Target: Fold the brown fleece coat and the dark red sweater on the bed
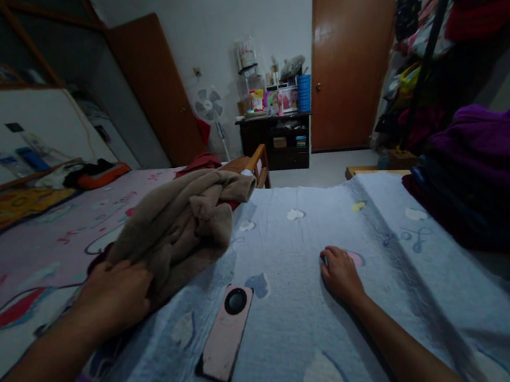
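Note:
My left hand [122,291] is closed on the near-left edge of a brown, plush-looking garment or blanket [186,219], bunched up at the left side of the table. Its fingertips are partly hidden in the folds. On the pale blue quilted cloth [301,320] with heart prints, my right hand [341,273] rests with fingers curled in, and I see nothing in it. A pink phone [228,336] with a round black camera lies face down between my hands, touching neither.
Folded purple and dark clothes [499,163] are piled at the right. To the left stretches a bed with a pink printed sheet [64,216]. Beyond are a wooden armrest [261,167], a white fan [208,104], a dark cabinet [276,142] and a brown door [353,50].

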`<state>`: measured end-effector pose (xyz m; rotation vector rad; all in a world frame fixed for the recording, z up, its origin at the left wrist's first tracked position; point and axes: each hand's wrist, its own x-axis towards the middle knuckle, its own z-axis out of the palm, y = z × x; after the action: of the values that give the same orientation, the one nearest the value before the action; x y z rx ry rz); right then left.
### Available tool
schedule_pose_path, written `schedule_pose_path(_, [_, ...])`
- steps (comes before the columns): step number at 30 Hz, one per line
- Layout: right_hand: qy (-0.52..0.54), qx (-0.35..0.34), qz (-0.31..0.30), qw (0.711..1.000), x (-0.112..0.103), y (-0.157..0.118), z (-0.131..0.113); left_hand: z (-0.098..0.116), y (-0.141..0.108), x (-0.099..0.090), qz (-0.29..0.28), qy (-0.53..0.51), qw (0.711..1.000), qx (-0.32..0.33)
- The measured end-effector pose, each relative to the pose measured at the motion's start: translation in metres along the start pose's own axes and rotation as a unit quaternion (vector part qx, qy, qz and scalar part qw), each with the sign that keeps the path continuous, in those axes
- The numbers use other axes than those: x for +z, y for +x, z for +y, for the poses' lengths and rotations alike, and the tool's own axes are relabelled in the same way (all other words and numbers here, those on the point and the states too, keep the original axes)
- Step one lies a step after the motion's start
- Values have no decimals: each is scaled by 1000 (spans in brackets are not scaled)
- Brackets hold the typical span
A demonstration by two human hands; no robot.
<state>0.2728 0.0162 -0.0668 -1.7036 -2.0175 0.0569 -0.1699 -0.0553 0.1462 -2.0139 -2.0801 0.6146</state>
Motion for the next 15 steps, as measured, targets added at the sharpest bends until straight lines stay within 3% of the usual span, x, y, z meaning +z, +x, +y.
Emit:
schedule_pose_path(2, [-4,0,-3,1000,-1,0,-2,22,-1,-20,-5,10,1000,-10])
schedule_pose_path(4, [-6,1,-4,1000,-1,0,-3,49,4,-51,56,29,998,-3])
schedule_pose_path(6, [-9,1,-2,1000,-1,-1,-4,79,22,-79,138,8,989,60])
schedule_pose_path(8, [-11,2,1,1000,0,-1,-4,109,55,-97,199,-21,970,138])
schedule_pose_path(11, [-7,2,4,1000,1,-1,-3,143,122,-101,180,-62,967,169])
schedule_pose_path(15, [-1,1,10,1000,2,-1,-3,161,200,-82,125,-92,981,116])
